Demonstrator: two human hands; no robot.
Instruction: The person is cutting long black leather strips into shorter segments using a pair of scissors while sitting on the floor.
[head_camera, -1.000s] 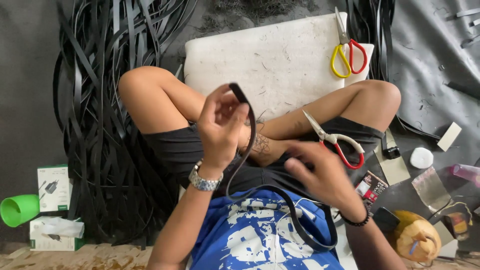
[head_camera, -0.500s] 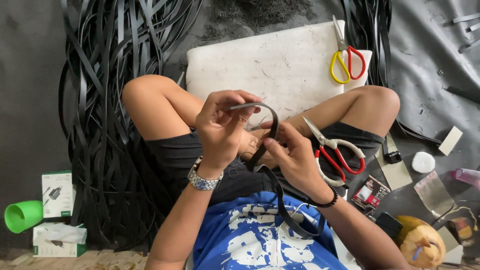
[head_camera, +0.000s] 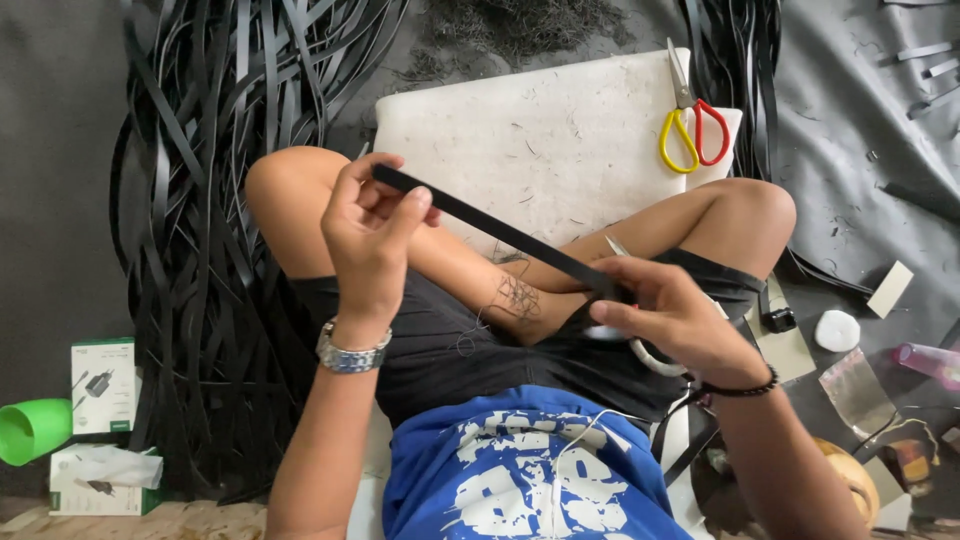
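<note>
— Starting with the biggest thing: what lies around the person?
— A great heap of black strips (head_camera: 220, 200) spreads over the dark floor on the left, and a white board (head_camera: 540, 140) lies beyond the crossed legs, with red-and-yellow scissors (head_camera: 690, 125) on its far right corner.

— And the piece being worked?
— One black strip (head_camera: 490, 225) runs taut and slanting over the lap, from upper left to lower right. The left hand (head_camera: 370, 240) pinches its upper end, fingers closed on it. The right hand (head_camera: 670, 315) clamps the lower end, thumb on top; white scissor handles (head_camera: 650, 355) show just under that hand, though I cannot tell whether the hand grips them too.

— How is it best handled, in your view?
— I judge it wants even tension and a flat, untwisted face, both pinches near the ends.

— Smaller things?
— A green cup (head_camera: 35, 430) and small boxes (head_camera: 100, 385) at the far left, a white round pad (head_camera: 837, 330) at the right.
</note>
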